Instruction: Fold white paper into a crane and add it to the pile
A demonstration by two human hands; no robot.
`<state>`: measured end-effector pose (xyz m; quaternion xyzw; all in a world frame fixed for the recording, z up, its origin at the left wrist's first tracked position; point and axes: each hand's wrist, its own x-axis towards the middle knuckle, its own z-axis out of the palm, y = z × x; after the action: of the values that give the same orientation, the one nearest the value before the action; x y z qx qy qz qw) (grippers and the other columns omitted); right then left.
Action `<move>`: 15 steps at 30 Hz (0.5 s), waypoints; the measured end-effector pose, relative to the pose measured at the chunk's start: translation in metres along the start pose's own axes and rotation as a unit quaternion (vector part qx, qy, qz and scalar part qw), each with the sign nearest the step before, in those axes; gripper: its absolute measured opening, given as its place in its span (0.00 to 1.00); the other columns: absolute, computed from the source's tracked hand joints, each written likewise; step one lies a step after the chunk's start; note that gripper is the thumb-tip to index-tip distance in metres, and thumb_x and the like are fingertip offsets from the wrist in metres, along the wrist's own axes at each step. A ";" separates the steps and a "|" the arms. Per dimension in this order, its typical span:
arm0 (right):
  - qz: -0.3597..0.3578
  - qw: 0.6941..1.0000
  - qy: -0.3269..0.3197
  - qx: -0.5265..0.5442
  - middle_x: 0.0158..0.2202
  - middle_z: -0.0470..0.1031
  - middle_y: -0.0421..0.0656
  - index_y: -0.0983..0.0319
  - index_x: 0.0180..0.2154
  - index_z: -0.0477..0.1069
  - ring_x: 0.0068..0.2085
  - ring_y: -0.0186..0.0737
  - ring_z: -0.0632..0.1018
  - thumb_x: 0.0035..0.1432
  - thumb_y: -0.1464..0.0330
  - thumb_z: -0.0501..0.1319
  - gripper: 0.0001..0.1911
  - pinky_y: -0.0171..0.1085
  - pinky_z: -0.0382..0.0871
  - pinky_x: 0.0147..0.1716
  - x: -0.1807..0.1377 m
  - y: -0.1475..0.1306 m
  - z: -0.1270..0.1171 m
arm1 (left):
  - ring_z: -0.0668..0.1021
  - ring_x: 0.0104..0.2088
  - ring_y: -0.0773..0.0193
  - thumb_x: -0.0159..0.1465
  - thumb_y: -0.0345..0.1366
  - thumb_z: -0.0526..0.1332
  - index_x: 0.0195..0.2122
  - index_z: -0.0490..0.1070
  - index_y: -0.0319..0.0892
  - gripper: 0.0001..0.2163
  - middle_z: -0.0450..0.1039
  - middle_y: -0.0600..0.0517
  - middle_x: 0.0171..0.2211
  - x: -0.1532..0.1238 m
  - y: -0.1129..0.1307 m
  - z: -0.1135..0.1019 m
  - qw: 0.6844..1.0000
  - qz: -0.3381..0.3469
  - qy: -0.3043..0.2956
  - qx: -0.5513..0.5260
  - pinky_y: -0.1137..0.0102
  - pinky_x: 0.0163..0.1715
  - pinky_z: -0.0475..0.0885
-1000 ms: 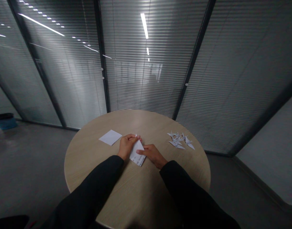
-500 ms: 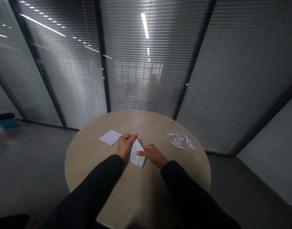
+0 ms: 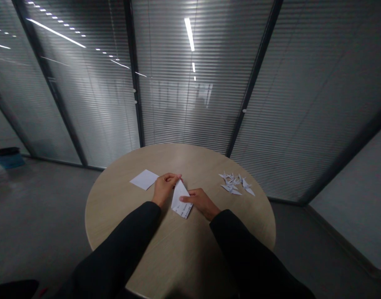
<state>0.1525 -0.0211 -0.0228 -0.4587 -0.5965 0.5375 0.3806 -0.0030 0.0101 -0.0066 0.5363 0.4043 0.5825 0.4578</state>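
Between my hands is a folded sheet of white paper (image 3: 180, 204), pointed at the far end and printed with dark marks near its lower edge. My left hand (image 3: 165, 187) pinches the pointed tip between thumb and fingers. My right hand (image 3: 202, 202) grips the right edge, its thumb lying on top and its fingers hidden underneath. Just left of my left hand lies a flat stack or sheet of white square paper (image 3: 144, 179). Off to the right sits a small heap of folded paper cranes (image 3: 230, 182).
Everything rests on a round wooden table (image 3: 115, 224). Glass panels with blinds (image 3: 190, 112) stand right behind its far edge. A blue bin with a black liner (image 3: 8, 158) is on the floor at far left, and a pale wall (image 3: 358, 199) rises at right.
The folded paper has shifted slightly to the right along with both hands, and its tip is turned a little. Both hands keep their hold.
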 end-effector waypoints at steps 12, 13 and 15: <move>-0.003 1.000 -0.023 0.005 0.27 0.80 0.46 0.67 0.31 0.78 0.28 0.41 0.78 0.38 0.58 0.71 0.20 0.37 0.67 0.29 0.004 0.005 0.003 | 0.70 0.19 0.68 0.53 0.49 0.64 0.22 0.70 0.40 0.16 0.71 0.52 0.19 -0.004 -0.001 0.001 0.991 0.051 0.073 0.096 0.74 0.19 0.60; -0.003 1.000 -0.021 0.008 0.27 0.80 0.46 0.67 0.31 0.78 0.28 0.41 0.78 0.38 0.58 0.71 0.20 0.37 0.67 0.29 0.004 0.005 0.004 | 0.69 0.19 0.68 0.53 0.49 0.64 0.22 0.70 0.40 0.16 0.70 0.53 0.19 -0.003 0.000 0.001 0.991 0.054 0.072 0.103 0.74 0.19 0.59; -0.001 1.000 -0.011 0.015 0.27 0.80 0.46 0.67 0.30 0.78 0.28 0.41 0.78 0.37 0.58 0.71 0.20 0.37 0.67 0.29 0.004 0.005 0.004 | 0.67 0.18 0.69 0.53 0.49 0.64 0.23 0.70 0.40 0.16 0.68 0.54 0.17 -0.002 0.000 0.001 0.992 0.050 0.056 0.100 0.75 0.18 0.58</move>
<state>0.1484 -0.0182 -0.0285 -0.4463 -0.5928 0.5515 0.3812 -0.0022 0.0077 -0.0066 0.5660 0.4582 0.5901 0.3486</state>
